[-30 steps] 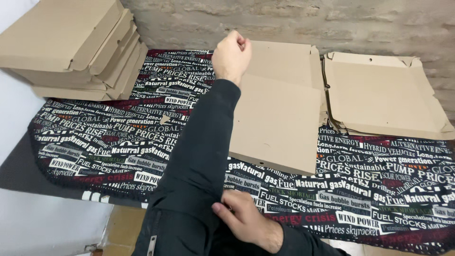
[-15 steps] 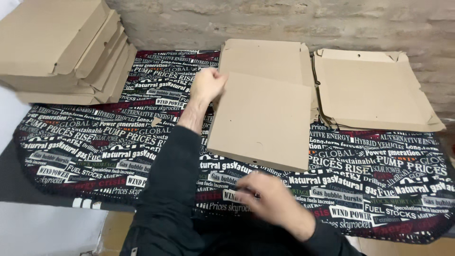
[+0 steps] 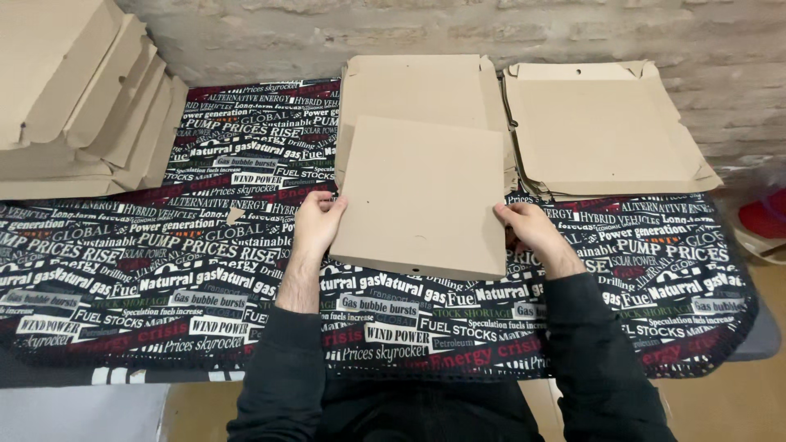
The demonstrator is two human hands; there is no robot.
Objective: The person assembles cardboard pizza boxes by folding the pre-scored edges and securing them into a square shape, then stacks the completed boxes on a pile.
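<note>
Gripping a flat cardboard box [image 3: 422,196] at its side edges, our left hand [image 3: 318,223] and right hand [image 3: 530,229] hold it closed-fingered above the printed cloth [image 3: 188,245], near another flat box [image 3: 602,131].

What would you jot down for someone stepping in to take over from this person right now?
Left hand: gripping the left edge of the flat brown cardboard box blank.
Right hand: gripping its right edge. The near part of the blank is raised off the black cloth printed with white and red words.
Done: a pile of closed brown cardboard boxes sits far left.
Left: this blank is not yet folded into a box; a stack of flat brown blanks waits far right by the brick wall.
</note>
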